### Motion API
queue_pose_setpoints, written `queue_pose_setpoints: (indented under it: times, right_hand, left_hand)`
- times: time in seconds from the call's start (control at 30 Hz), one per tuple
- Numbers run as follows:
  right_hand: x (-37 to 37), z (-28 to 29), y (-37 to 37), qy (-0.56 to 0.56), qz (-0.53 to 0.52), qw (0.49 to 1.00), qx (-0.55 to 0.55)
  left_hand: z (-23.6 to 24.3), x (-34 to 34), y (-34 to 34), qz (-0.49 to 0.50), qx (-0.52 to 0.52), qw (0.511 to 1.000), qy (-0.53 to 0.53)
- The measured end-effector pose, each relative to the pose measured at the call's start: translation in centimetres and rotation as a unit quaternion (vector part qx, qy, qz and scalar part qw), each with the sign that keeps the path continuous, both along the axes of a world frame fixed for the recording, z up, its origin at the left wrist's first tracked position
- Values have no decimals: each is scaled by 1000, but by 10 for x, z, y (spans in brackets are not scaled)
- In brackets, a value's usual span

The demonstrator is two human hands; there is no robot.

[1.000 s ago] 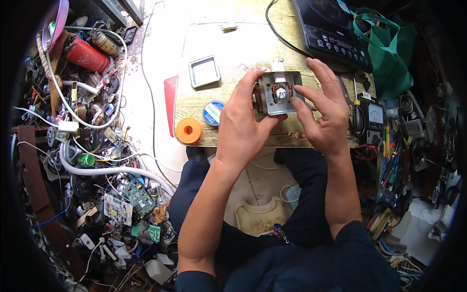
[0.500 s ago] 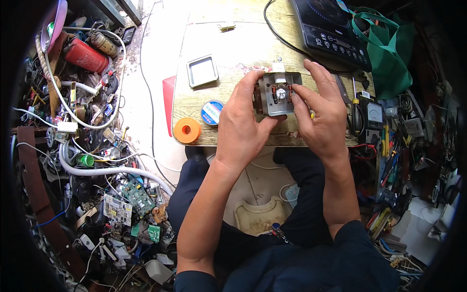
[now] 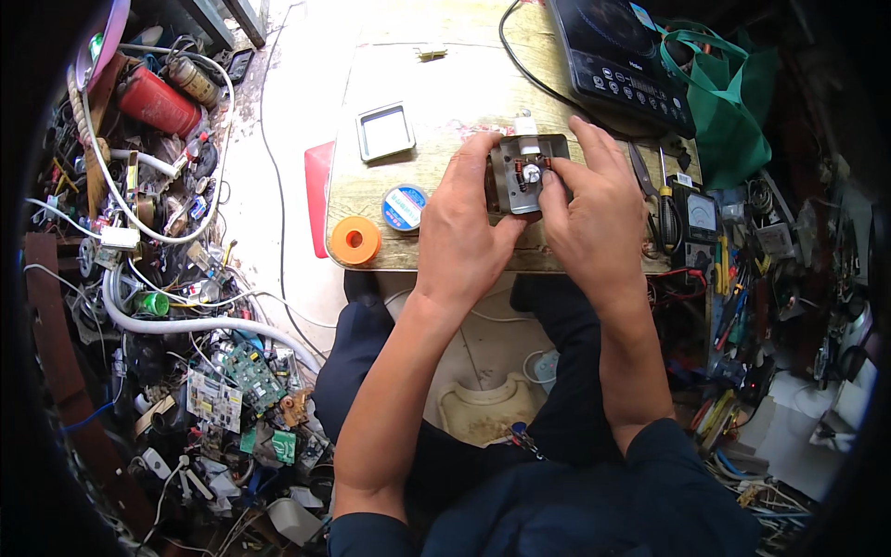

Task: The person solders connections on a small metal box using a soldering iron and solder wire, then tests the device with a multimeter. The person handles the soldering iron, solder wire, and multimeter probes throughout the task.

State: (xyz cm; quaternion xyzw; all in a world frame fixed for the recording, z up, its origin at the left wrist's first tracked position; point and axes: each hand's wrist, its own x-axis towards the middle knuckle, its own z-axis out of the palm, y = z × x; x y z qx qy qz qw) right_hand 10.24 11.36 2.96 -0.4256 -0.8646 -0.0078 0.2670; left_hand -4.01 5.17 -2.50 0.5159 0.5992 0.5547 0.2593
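Over the near edge of the table, both my hands are on a magnetron (image 3: 527,197) with an open metal box on it. Inside the box show two copper coils, a round white centre and a white connector at the far side. My left hand (image 3: 458,223) grips it from the left, fingers along the side and thumb at the near edge. My right hand (image 3: 594,209) has its thumb and index finger closed at the right-hand coil; the other fingers reach past the box. A square metal lid (image 3: 385,132) lies to the left, beyond a blue round tin (image 3: 405,208) and an orange spool (image 3: 355,241).
A black induction cooker (image 3: 624,70) and green bag (image 3: 733,107) stand at the far right. Scissors (image 3: 642,172), a yellow-handled screwdriver (image 3: 665,195) and an analog meter (image 3: 701,218) lie right of my hands. Circuit boards (image 3: 251,376) and cables crowd the left floor.
My right thumb and index finger have moved left, further in over the box, toward its centre. My left hand keeps its hold. The whole view has shifted slightly.
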Motion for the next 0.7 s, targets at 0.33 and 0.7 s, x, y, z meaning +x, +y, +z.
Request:
queue_pose_setpoints:
  times: [0.33, 0.7]
  right_hand:
    - [-5, -5, 2, 1, 4, 1000, 15]
    - [-1, 0, 6, -8, 15, 1000, -25]
  left_hand:
    - [-1, 0, -4, 14, 22, 1000, 7]
    - [0, 0, -5, 5, 28, 1000, 4]
